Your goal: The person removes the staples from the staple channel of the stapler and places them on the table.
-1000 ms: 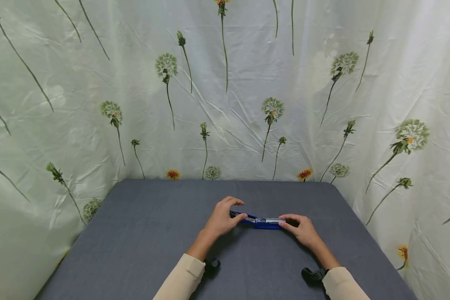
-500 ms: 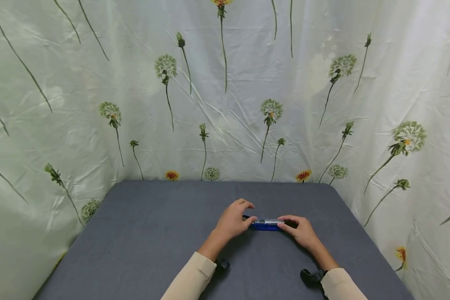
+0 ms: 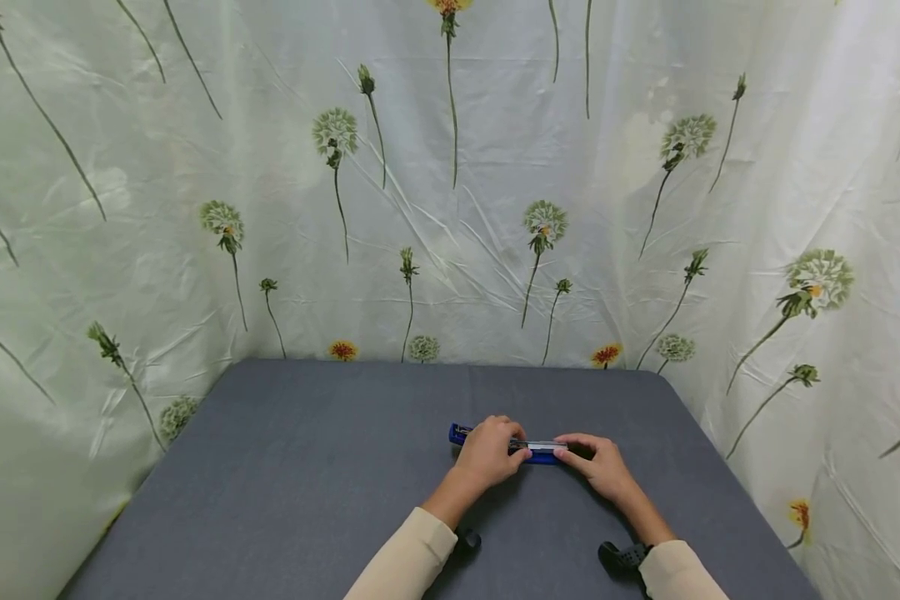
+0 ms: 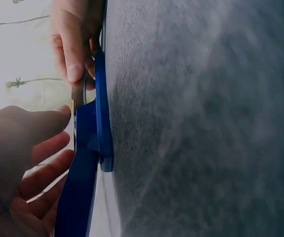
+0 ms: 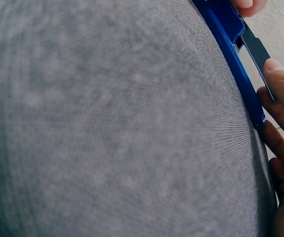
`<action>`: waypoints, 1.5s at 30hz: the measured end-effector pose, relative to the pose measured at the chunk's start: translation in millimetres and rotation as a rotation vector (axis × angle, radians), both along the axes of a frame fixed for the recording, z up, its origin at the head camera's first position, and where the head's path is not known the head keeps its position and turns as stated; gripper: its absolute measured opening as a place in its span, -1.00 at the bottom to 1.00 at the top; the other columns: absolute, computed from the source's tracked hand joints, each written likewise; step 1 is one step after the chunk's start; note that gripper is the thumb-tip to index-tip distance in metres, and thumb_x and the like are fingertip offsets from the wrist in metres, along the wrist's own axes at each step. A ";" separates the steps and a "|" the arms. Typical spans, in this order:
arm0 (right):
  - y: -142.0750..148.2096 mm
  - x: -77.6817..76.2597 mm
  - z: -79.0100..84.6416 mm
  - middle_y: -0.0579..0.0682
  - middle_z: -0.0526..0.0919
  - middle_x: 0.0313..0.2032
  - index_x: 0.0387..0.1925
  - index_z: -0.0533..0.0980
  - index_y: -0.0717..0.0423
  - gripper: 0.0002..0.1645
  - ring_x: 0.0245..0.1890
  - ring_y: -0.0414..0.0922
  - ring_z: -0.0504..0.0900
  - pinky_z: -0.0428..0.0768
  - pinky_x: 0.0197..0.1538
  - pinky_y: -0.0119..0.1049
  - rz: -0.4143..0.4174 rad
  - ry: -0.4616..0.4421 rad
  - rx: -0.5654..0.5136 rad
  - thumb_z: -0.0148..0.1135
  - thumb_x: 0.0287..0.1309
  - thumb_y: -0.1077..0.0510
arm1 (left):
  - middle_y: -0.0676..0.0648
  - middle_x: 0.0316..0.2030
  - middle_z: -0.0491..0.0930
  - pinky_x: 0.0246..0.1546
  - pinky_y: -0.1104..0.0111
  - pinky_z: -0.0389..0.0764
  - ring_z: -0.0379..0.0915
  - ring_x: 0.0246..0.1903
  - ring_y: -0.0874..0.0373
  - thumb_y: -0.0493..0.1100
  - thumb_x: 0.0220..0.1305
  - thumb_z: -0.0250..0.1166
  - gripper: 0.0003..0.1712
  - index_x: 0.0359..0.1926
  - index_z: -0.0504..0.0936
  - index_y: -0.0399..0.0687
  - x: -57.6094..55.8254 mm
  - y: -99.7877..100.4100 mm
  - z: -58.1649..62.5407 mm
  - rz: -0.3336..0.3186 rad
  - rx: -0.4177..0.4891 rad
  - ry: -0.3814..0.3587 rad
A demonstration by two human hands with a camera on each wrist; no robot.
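Note:
A blue stapler (image 3: 543, 458) stands on the table, its top cover (image 3: 459, 433) swung back to the left and its metal staple channel (image 3: 542, 447) exposed. Over the middle of the stapler, my left hand (image 3: 487, 454) holds the channel near the hinge between thumb and fingers. The front end is pinched by my right hand (image 3: 600, 465), thumb on the near side and index finger on the far side. In the left wrist view the blue cover (image 4: 78, 192) slants away below the left fingers. The right wrist view shows the base (image 5: 235, 74) lying along the table, beneath the dark channel (image 5: 256, 49).
Dark grey cloth covers the table (image 3: 307, 467). Behind and beside it hangs a pale curtain (image 3: 270, 150) with dandelion prints. Black straps with a device (image 3: 624, 557) sit at the wrists, by the cream sleeves.
My left hand has slid right along the stapler, from the swung-back cover to the channel, and the cover now shows left of it. My right hand stays at the front end.

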State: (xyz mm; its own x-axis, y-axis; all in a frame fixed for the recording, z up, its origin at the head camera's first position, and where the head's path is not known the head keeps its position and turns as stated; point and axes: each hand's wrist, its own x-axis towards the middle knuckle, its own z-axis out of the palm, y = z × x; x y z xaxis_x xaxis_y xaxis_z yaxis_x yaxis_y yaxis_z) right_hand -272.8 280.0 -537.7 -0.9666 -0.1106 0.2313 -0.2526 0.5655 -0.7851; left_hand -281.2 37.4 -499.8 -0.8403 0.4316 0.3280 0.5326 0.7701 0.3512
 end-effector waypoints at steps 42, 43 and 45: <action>2.2 -1.7 -0.9 0.00 0.81 -0.07 -0.03 0.75 -0.04 -0.71 -0.16 -0.34 0.67 0.60 -0.06 -0.41 0.006 -0.030 -0.024 0.46 0.25 -0.01 | 0.12 -0.30 0.76 -0.26 0.32 0.65 0.64 -0.31 0.17 0.05 0.26 0.49 -0.87 -0.26 0.85 0.17 0.7 23.6 -8.3 0.116 0.087 0.048; 2.2 -1.4 -1.1 0.00 0.80 -0.07 -0.03 0.75 -0.04 -0.71 -0.16 -0.33 0.67 0.60 -0.05 -0.41 0.009 -0.029 -0.025 0.46 0.26 -0.01 | 0.12 -0.31 0.76 -0.30 0.33 0.64 0.64 -0.33 0.17 0.06 0.25 0.50 -0.87 -0.27 0.85 0.19 0.0 24.1 -8.3 0.123 0.084 0.054; 2.1 -1.4 -2.0 0.00 0.81 -0.07 -0.04 0.76 -0.05 -0.72 -0.16 -0.33 0.67 0.60 -0.06 -0.41 0.008 -0.024 -0.027 0.46 0.25 -0.01 | 0.13 -0.33 0.76 -0.32 0.32 0.64 0.64 -0.36 0.18 0.08 0.23 0.52 -0.87 -0.29 0.85 0.21 -1.3 24.9 -8.3 0.135 0.076 0.068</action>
State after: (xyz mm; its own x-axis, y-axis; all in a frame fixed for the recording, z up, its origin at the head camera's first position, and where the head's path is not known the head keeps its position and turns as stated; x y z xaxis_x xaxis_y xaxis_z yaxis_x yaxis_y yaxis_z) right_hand -274.2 282.1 -539.6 -0.9711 -0.1125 0.2107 -0.2377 0.5422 -0.8059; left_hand -282.5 62.4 -508.1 -0.8639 0.2880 0.4132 0.4504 0.8089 0.3780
